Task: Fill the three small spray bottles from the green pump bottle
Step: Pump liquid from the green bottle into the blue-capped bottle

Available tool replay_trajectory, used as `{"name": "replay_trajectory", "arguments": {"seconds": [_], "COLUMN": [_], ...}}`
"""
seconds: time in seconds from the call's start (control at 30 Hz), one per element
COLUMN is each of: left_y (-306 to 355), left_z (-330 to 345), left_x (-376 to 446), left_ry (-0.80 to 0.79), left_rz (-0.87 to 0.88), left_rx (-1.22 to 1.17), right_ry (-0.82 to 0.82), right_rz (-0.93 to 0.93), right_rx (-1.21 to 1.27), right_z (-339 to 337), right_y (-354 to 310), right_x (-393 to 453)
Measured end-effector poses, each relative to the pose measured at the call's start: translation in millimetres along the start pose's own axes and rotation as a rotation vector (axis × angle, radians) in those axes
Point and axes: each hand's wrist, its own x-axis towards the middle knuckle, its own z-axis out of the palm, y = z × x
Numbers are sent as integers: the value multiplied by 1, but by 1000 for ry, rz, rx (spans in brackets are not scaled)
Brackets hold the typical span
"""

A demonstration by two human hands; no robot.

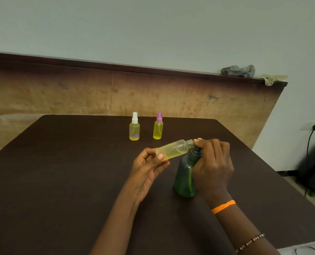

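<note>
Yellow liquid part-fills the uncapped spray bottle (172, 149) tilted in the left hand (149, 167), its neck at the green pump bottle (186, 178) whose pump the right hand (212, 166) grips

Dim, even indoor light; soft focus, wide-angle bending at edges.

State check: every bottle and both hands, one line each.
White-capped spray bottle: upright on table, capped, holds yellow liquid.
Purple-capped spray bottle: upright, capped, nearly full of yellow liquid.
Uncapped spray bottle: tilted, neck open at the pump, partly filled.
Green pump bottle: upright on table, pump head under fingers.
Left hand: gripping the uncapped spray bottle's base.
Right hand: on the pump head.
</note>
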Motion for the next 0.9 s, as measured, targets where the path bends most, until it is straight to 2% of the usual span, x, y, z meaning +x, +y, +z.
{"name": "replay_trajectory", "arguments": {"seconds": [0.3, 0.47, 0.77, 0.9], "left_y": [2, 0, 0, 0], "left_z": [3, 3, 3, 3], "left_x": [-3, -1, -3, -2], "left_ry": [-7, -12, -20, -26], "left_rz": [-1, -6, -7, -8], "left_rx": [-14, -4, -10, 6], "right_ry": [-95, -42, -60, -33], "right_rz": [-54, 40, -27, 38], "right_rx": [-41, -10, -12, 24], "right_z": [-10, -1, -5, 2], "right_y": [-6, -5, -1, 1], "right_x": [21, 4, 18, 10]}}
